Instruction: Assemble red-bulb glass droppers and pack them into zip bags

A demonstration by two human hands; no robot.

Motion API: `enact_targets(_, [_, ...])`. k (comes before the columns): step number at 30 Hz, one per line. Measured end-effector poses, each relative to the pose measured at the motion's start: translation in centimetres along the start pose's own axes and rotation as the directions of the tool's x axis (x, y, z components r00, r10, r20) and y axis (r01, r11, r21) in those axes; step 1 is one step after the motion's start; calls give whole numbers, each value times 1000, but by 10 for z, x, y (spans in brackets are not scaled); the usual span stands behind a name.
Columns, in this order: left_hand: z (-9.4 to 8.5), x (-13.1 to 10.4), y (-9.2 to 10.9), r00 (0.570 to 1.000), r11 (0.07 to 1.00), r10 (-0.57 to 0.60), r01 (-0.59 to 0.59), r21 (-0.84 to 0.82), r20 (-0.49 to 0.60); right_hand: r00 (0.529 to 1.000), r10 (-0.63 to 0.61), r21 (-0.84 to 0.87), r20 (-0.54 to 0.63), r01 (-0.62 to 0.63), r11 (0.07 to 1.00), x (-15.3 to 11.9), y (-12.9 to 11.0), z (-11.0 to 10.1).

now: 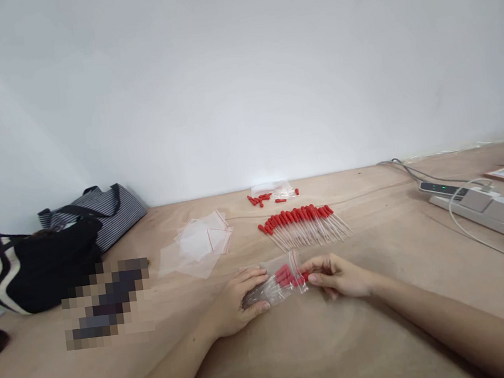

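A clear zip bag (272,285) lies in front of me with several red-bulbed droppers inside, bulbs toward its mouth on the right. My left hand (241,298) grips the bag's closed end between thumb and fingers. At the bag's mouth my right hand (332,275) pinches the red bulb of a dropper (305,276); most of this dropper is hidden by the bag and the other bulbs. Just beyond the bag, a row of droppers (304,222) lies side by side, red bulbs pointing away from me and clear stems toward me.
Flat zip bags (199,243) overlap in a pile at the left. Loose red bulbs (259,200) and clear stems (282,190) lie near the wall. A power strip (486,211) with cables is on the right; a black bag (56,266) and a striped bag (118,210) stand on the left.
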State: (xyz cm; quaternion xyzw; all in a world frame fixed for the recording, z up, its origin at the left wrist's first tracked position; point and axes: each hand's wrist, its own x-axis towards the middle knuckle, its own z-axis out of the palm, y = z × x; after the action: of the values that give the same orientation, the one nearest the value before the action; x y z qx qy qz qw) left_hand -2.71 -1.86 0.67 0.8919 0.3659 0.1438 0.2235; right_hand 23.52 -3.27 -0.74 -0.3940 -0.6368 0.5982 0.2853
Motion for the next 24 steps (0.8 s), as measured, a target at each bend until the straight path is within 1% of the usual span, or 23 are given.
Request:
enact_targets(2, [-1, 1, 2, 1000, 1000, 0, 0, 3, 4, 997, 10, -41, 72, -8, 999, 8, -1, -4])
enact_targets(3, [-1, 1, 3, 1000, 1000, -2, 2, 4, 5, 996, 9, -68, 93, -3, 998, 12, -1, -5])
enact_targets(4, [-2, 1, 3, 1000, 1000, -6, 6, 5, 6, 996, -7, -94, 90, 15, 995, 17, -1, -5])
enact_targets(5, [-2, 1, 4, 1000, 1000, -12, 12, 6, 7, 997, -42, -118, 63, 49, 992, 21, 0, -4])
enact_targets(6, [-2, 1, 5, 1000, 1000, -17, 17, 8, 7, 995, -95, -145, 14, 96, 985, 24, 0, -2])
enact_targets(8, [-3, 1, 5, 1000, 1000, -21, 20, 15, 7, 967, -233, -226, -101, 206, 952, 28, 1, 2])
enact_targets(9, [-3, 0, 5, 1000, 1000, -20, 20, 20, 10, 947, -294, -270, -130, 252, 929, 28, 1, 4])
enact_targets(10, [-3, 0, 5, 1000, 1000, -19, 19, 25, 13, 935, -330, -297, -133, 280, 913, 26, 1, 5])
enact_targets(11, [-3, 0, 4, 1000, 999, -21, 20, 29, 16, 937, -329, -300, -114, 283, 911, 24, 1, 6])
enact_targets(12, [-3, 0, 4, 999, 999, -26, 25, 31, 19, 951, -296, -274, -84, 264, 925, 21, 2, 6])
enact_targets(14, [-3, -1, 3, 999, 999, -41, 40, 33, 23, 983, -185, -174, -4, 181, 968, 16, 3, 3])
enact_targets(16, [-2, -1, 3, 998, 998, -53, 52, 37, 34, 993, -98, -95, 61, 104, 990, 13, 5, -1])
enact_targets(17, [-2, -1, 3, 998, 998, -57, 55, 41, 41, 994, -77, -76, 81, 83, 994, 13, 6, -3])
enact_targets(20, [-2, -1, 3, 997, 997, -60, 57, 51, 45, 994, -14, -65, 111, 21, 998, 14, 7, -7])
enact_targets(24, [-1, 0, 3, 999, 997, -43, 41, 66, 30, 994, 59, -49, 94, -54, 997, 18, 7, -4])
